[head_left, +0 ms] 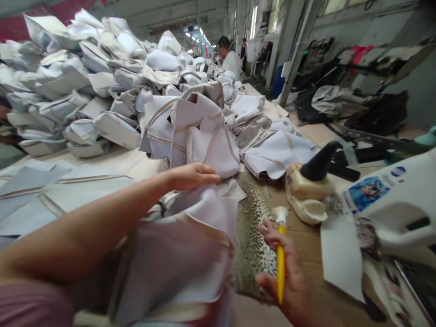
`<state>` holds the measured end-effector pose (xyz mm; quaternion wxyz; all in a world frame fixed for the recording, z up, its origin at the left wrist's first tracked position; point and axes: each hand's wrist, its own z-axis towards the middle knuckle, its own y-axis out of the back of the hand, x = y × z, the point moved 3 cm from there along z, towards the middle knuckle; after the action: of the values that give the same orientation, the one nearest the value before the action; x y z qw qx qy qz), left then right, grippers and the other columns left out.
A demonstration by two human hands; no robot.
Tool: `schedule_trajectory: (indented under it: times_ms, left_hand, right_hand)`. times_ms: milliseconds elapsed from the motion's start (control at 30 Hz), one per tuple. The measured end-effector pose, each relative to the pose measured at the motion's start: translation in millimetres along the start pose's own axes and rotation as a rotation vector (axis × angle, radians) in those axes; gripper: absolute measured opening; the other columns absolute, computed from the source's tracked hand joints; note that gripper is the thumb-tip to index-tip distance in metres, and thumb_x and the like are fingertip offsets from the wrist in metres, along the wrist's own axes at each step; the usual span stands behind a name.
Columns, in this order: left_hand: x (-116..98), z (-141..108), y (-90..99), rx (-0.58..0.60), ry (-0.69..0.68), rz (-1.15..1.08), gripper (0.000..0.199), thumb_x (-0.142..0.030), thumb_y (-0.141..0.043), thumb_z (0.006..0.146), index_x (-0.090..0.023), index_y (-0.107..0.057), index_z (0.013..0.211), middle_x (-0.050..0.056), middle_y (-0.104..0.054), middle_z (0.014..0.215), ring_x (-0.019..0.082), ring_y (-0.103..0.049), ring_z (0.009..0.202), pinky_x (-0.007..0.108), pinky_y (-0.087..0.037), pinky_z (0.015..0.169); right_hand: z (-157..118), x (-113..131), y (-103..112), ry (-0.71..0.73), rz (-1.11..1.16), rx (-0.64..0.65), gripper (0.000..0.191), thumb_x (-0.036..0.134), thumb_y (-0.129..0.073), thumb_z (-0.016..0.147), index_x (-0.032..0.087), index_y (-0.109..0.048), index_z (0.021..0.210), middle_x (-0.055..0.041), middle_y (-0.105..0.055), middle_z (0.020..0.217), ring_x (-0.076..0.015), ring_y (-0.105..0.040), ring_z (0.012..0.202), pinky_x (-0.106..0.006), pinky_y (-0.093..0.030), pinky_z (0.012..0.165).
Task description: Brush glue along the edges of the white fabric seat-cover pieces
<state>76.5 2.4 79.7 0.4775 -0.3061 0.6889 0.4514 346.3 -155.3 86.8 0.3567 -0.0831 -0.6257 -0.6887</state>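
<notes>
My left hand (pixel 195 176) reaches across to a white sewn panel piece (pixel 211 204) with beige tape along its seams. Its fingers are stretched out over the top of the piece; the thumb is hidden. In my right hand (pixel 289 272) is a brush (pixel 281 254) with a yellow handle and pale bristles pointing away from me. The handle lies across the fingers, which are partly spread, beside a board (pixel 250 236) crusted with white, glue-like residue. Another white piece (pixel 180 268) hangs blurred in front of me.
White sewn pieces (pixel 85 77) are heaped high at the back left, and flat panels (pixel 78 190) lie at left. To the right stand a stained container (pixel 306 190) with a black cone and a white jug (pixel 405 195). A person (pixel 231 61) is farther back.
</notes>
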Motion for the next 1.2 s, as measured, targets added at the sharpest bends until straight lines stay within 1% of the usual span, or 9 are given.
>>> schedule_trajectory:
  times_ms: [100,200,333,500,700,800,867,1000,1200]
  left_hand:
    - [20,51,-66.7,0.129,0.008,0.228,0.018,-0.029,-0.057,0.077,-0.016,-0.058,0.065,-0.002,-0.053,0.057,0.012,-0.05,0.056,0.022,-0.041,0.059]
    - [37,75,-97.6,0.083,0.025,0.278,0.017,-0.025,-0.051,0.081,-0.014,-0.062,0.075,0.005,-0.062,0.078,0.018,-0.058,0.078,0.026,-0.044,0.074]
    - [57,67,-105.1,0.154,0.006,0.285,0.046,-0.041,-0.05,0.084,-0.016,-0.051,0.123,0.009,-0.059,0.12,0.018,-0.056,0.105,0.024,-0.042,0.089]
    - [79,48,-103.4,0.224,0.077,0.351,0.097,-0.043,-0.073,0.06,-0.014,-0.029,0.142,0.014,-0.046,0.137,0.025,-0.051,0.118,0.027,-0.041,0.095]
    - [39,54,-102.5,0.091,0.073,0.438,0.058,-0.023,-0.057,0.071,-0.025,-0.049,0.128,0.006,-0.063,0.116,0.026,-0.058,0.105,0.033,-0.043,0.09]
    - [7,57,-117.3,-0.155,-0.058,0.57,0.062,-0.023,-0.048,0.082,-0.026,-0.031,0.142,0.011,-0.047,0.137,0.032,-0.039,0.127,0.05,-0.03,0.101]
    - [-2,52,-143.4,-0.241,-0.216,0.687,0.06,-0.023,-0.043,0.086,-0.028,-0.027,0.143,0.009,-0.031,0.148,0.034,-0.022,0.136,0.061,-0.018,0.104]
    - [20,38,-199.8,-0.02,-0.431,0.714,0.044,-0.047,-0.037,0.091,-0.031,-0.047,0.131,0.003,-0.034,0.147,0.031,-0.017,0.139,0.066,0.002,0.106]
    - [40,40,-199.3,0.06,-0.429,0.73,0.042,-0.043,-0.047,0.084,-0.025,-0.057,0.121,0.01,-0.038,0.144,0.032,-0.029,0.134,0.064,0.001,0.107]
  right_hand:
    - [-23,-30,-33,-0.209,-0.064,0.002,0.052,0.052,-0.058,0.081,0.022,-0.036,0.117,-0.0219,-0.04,0.137,-0.0313,-0.051,0.117,-0.046,-0.048,0.091]
    - [-48,-53,-58,-0.356,-0.109,0.013,0.05,0.052,-0.059,0.079,0.021,-0.039,0.113,-0.0227,-0.044,0.134,-0.0329,-0.054,0.113,-0.048,-0.05,0.089]
    - [-58,-53,-81,-0.38,-0.075,0.001,0.037,0.042,-0.054,0.083,0.022,-0.04,0.111,-0.0192,-0.045,0.134,-0.0295,-0.056,0.11,-0.045,-0.05,0.089]
    - [-50,-37,-91,-0.182,-0.12,-0.084,0.024,0.015,-0.039,0.085,0.022,-0.044,0.108,-0.0132,-0.056,0.117,-0.0246,-0.055,0.111,-0.041,-0.053,0.085]
    - [-38,-39,-70,0.006,-0.268,-0.173,0.033,0.005,-0.036,0.081,0.021,-0.043,0.109,-0.014,-0.055,0.113,-0.0253,-0.058,0.102,-0.041,-0.054,0.077]
    - [-26,-62,-61,0.012,-0.475,-0.183,0.037,0.003,-0.036,0.078,0.02,-0.044,0.11,-0.0135,-0.054,0.109,-0.0258,-0.057,0.097,-0.04,-0.051,0.076]
    - [-20,-81,-60,-0.026,-0.63,-0.15,0.034,0.004,-0.036,0.08,0.018,-0.047,0.109,-0.0113,-0.055,0.093,-0.0249,-0.056,0.082,-0.038,-0.05,0.068]
    - [-19,-97,-62,0.032,-0.788,-0.084,0.028,0.007,-0.035,0.085,0.015,-0.052,0.105,-0.0107,-0.053,0.081,-0.0268,-0.049,0.079,-0.039,-0.045,0.068]
    - [-18,-89,-56,0.066,-0.893,0.007,0.023,0.007,-0.039,0.086,0.017,-0.055,0.098,-0.0087,-0.051,0.073,-0.0269,-0.045,0.075,-0.04,-0.039,0.065]
